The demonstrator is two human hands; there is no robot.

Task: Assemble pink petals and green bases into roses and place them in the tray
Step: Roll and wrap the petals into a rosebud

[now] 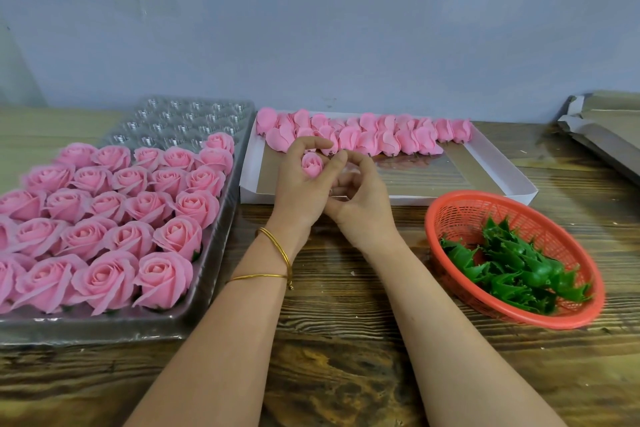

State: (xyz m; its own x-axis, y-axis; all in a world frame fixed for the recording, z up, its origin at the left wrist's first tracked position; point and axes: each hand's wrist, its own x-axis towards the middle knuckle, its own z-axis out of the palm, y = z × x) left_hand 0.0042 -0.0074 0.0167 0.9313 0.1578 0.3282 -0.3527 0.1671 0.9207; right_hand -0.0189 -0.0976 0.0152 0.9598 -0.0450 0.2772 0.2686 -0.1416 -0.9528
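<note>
Small pink bud (311, 165) at centre stage, held above the near edge of the white box (502, 163), with the left grip (304, 184) wrapped round it, fingers and thumb curled about its sides. The right grip (362, 199) sits just beside it, fingers curled, one fingertip up against the left thumb. Whether it pinches a petal or anything else, I cannot tell. No green shows under the bud, so my read is that the bloom is being shaped and its base is not yet fitted.

Loose pink petals (381, 139) line the far side of the box. Over on the right, the red basket (519, 319) holds the green bases (512, 270), well apart from both hands. On the left, the clear tray (207, 288) carries finished roses (104, 218) packed row on row, with empty cups (190, 114) only at its far end. All of it stands on the wooden tabletop (346, 340).

Now the hazards. These petals look soft, so too hard a squeeze could crease or tear them. Let the left grip loosen and the bud may spring open. The free cups are at the far end, so a reach across could brush the seated roses and tip one askew. A careless right wrist could scatter the petal row.
</note>
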